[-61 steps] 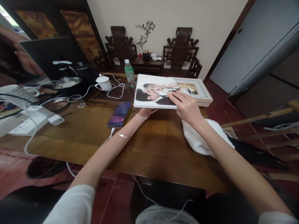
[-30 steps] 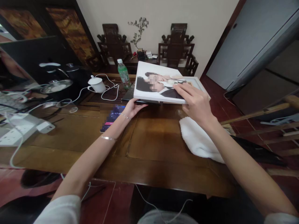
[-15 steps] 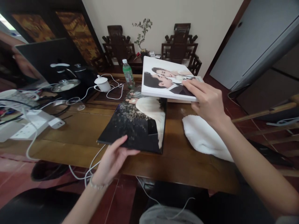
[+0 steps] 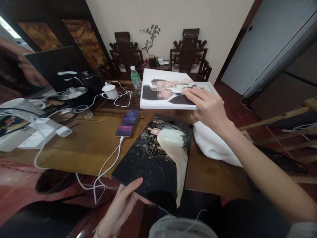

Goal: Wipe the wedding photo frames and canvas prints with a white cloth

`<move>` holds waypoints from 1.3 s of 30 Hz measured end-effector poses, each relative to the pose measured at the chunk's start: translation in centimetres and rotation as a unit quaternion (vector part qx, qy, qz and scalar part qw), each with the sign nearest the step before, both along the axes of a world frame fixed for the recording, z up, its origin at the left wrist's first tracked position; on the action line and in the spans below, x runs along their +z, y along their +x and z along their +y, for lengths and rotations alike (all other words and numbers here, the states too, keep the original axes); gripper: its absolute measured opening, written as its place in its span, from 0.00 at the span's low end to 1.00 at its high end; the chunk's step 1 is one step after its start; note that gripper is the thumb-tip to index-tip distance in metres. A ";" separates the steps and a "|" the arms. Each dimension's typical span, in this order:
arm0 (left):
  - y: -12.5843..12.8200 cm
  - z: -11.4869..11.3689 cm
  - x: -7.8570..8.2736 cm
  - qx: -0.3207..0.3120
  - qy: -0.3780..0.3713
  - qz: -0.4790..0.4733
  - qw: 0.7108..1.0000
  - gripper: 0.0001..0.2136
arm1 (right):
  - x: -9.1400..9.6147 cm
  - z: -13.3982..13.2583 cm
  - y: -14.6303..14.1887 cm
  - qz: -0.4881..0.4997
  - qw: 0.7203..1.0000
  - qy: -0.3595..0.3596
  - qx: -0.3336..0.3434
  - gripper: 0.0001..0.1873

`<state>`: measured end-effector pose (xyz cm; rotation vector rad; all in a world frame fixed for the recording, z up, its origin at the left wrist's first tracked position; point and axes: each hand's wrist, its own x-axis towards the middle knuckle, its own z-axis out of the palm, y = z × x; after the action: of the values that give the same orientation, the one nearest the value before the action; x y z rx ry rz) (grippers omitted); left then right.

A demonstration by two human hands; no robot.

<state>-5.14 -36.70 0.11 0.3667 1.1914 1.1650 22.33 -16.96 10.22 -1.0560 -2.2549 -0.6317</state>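
Note:
My left hand [image 4: 131, 196] grips the near left corner of a dark, glossy wedding photo panel [image 4: 158, 162], thumb on top and fingers underneath. The panel tilts over the table's front edge. Above the far side of the table, my right hand [image 4: 209, 107] is closed on the right end of a white-edged wedding photo panel [image 4: 170, 104], its fingers across the picture. A white frame [image 4: 209, 86] shows at that panel's right end, partly covered by it. Beneath my right forearm lies a white cloth [image 4: 210, 145]. A phone [image 4: 127, 124] with a charging cable rests left of the dark panel.
On the wooden table [image 4: 81, 142] stand a green-labelled bottle [image 4: 135, 79], a lidded white cup [image 4: 110, 91], a glass-lidded pot [image 4: 73, 94] and a power strip [image 4: 37, 134] amid cables. A laptop [image 4: 59, 67] stands at the back left, with another person's arm beside it.
My left hand has drawn the dark panel toward me and down, uncovering the phone. My right hand has moved the white-edged panel slightly left and lower; more white frame shows.

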 end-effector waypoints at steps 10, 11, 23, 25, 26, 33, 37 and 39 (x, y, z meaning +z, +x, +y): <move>2.9 1.4 -0.8 0.083 -0.019 -0.016 0.996 0.08 | -3.4 6.2 -7.1 0.010 0.984 -0.174 0.026 0.34; 3.0 1.5 -1.0 0.087 -0.020 -0.015 0.996 0.08 | -3.7 7.0 -7.5 0.015 0.982 -0.186 0.020 0.35; 2.8 1.4 -1.0 0.090 -0.081 -0.023 0.992 0.15 | -7.6 12.4 -9.1 -0.130 0.966 -0.199 -0.102 0.30; 2.9 1.5 -0.9 0.094 -0.093 -0.026 0.991 0.18 | -8.2 12.8 -9.1 -0.138 0.964 -0.199 -0.111 0.30; 3.0 1.5 -0.8 0.095 -0.099 -0.024 0.990 0.20 | -8.5 13.0 -9.1 -0.144 0.962 -0.199 -0.116 0.30; 2.9 1.6 0.1 0.092 -0.122 -0.022 0.988 0.26 | -8.2 15.5 -9.4 -0.222 0.936 -0.240 -0.133 0.28; 3.0 1.6 0.0 0.095 -0.121 -0.030 0.988 0.28 | -6.7 17.6 -9.9 -0.308 0.901 -0.288 -0.099 0.28; 3.1 1.6 0.0 0.085 -0.122 -0.046 0.988 0.28 | -6.1 18.3 -9.9 -0.332 0.891 -0.297 -0.088 0.27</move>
<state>-2.08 -35.15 0.09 0.0268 1.2859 1.1521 12.40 1.37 4.09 -1.5172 -3.0998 -0.4087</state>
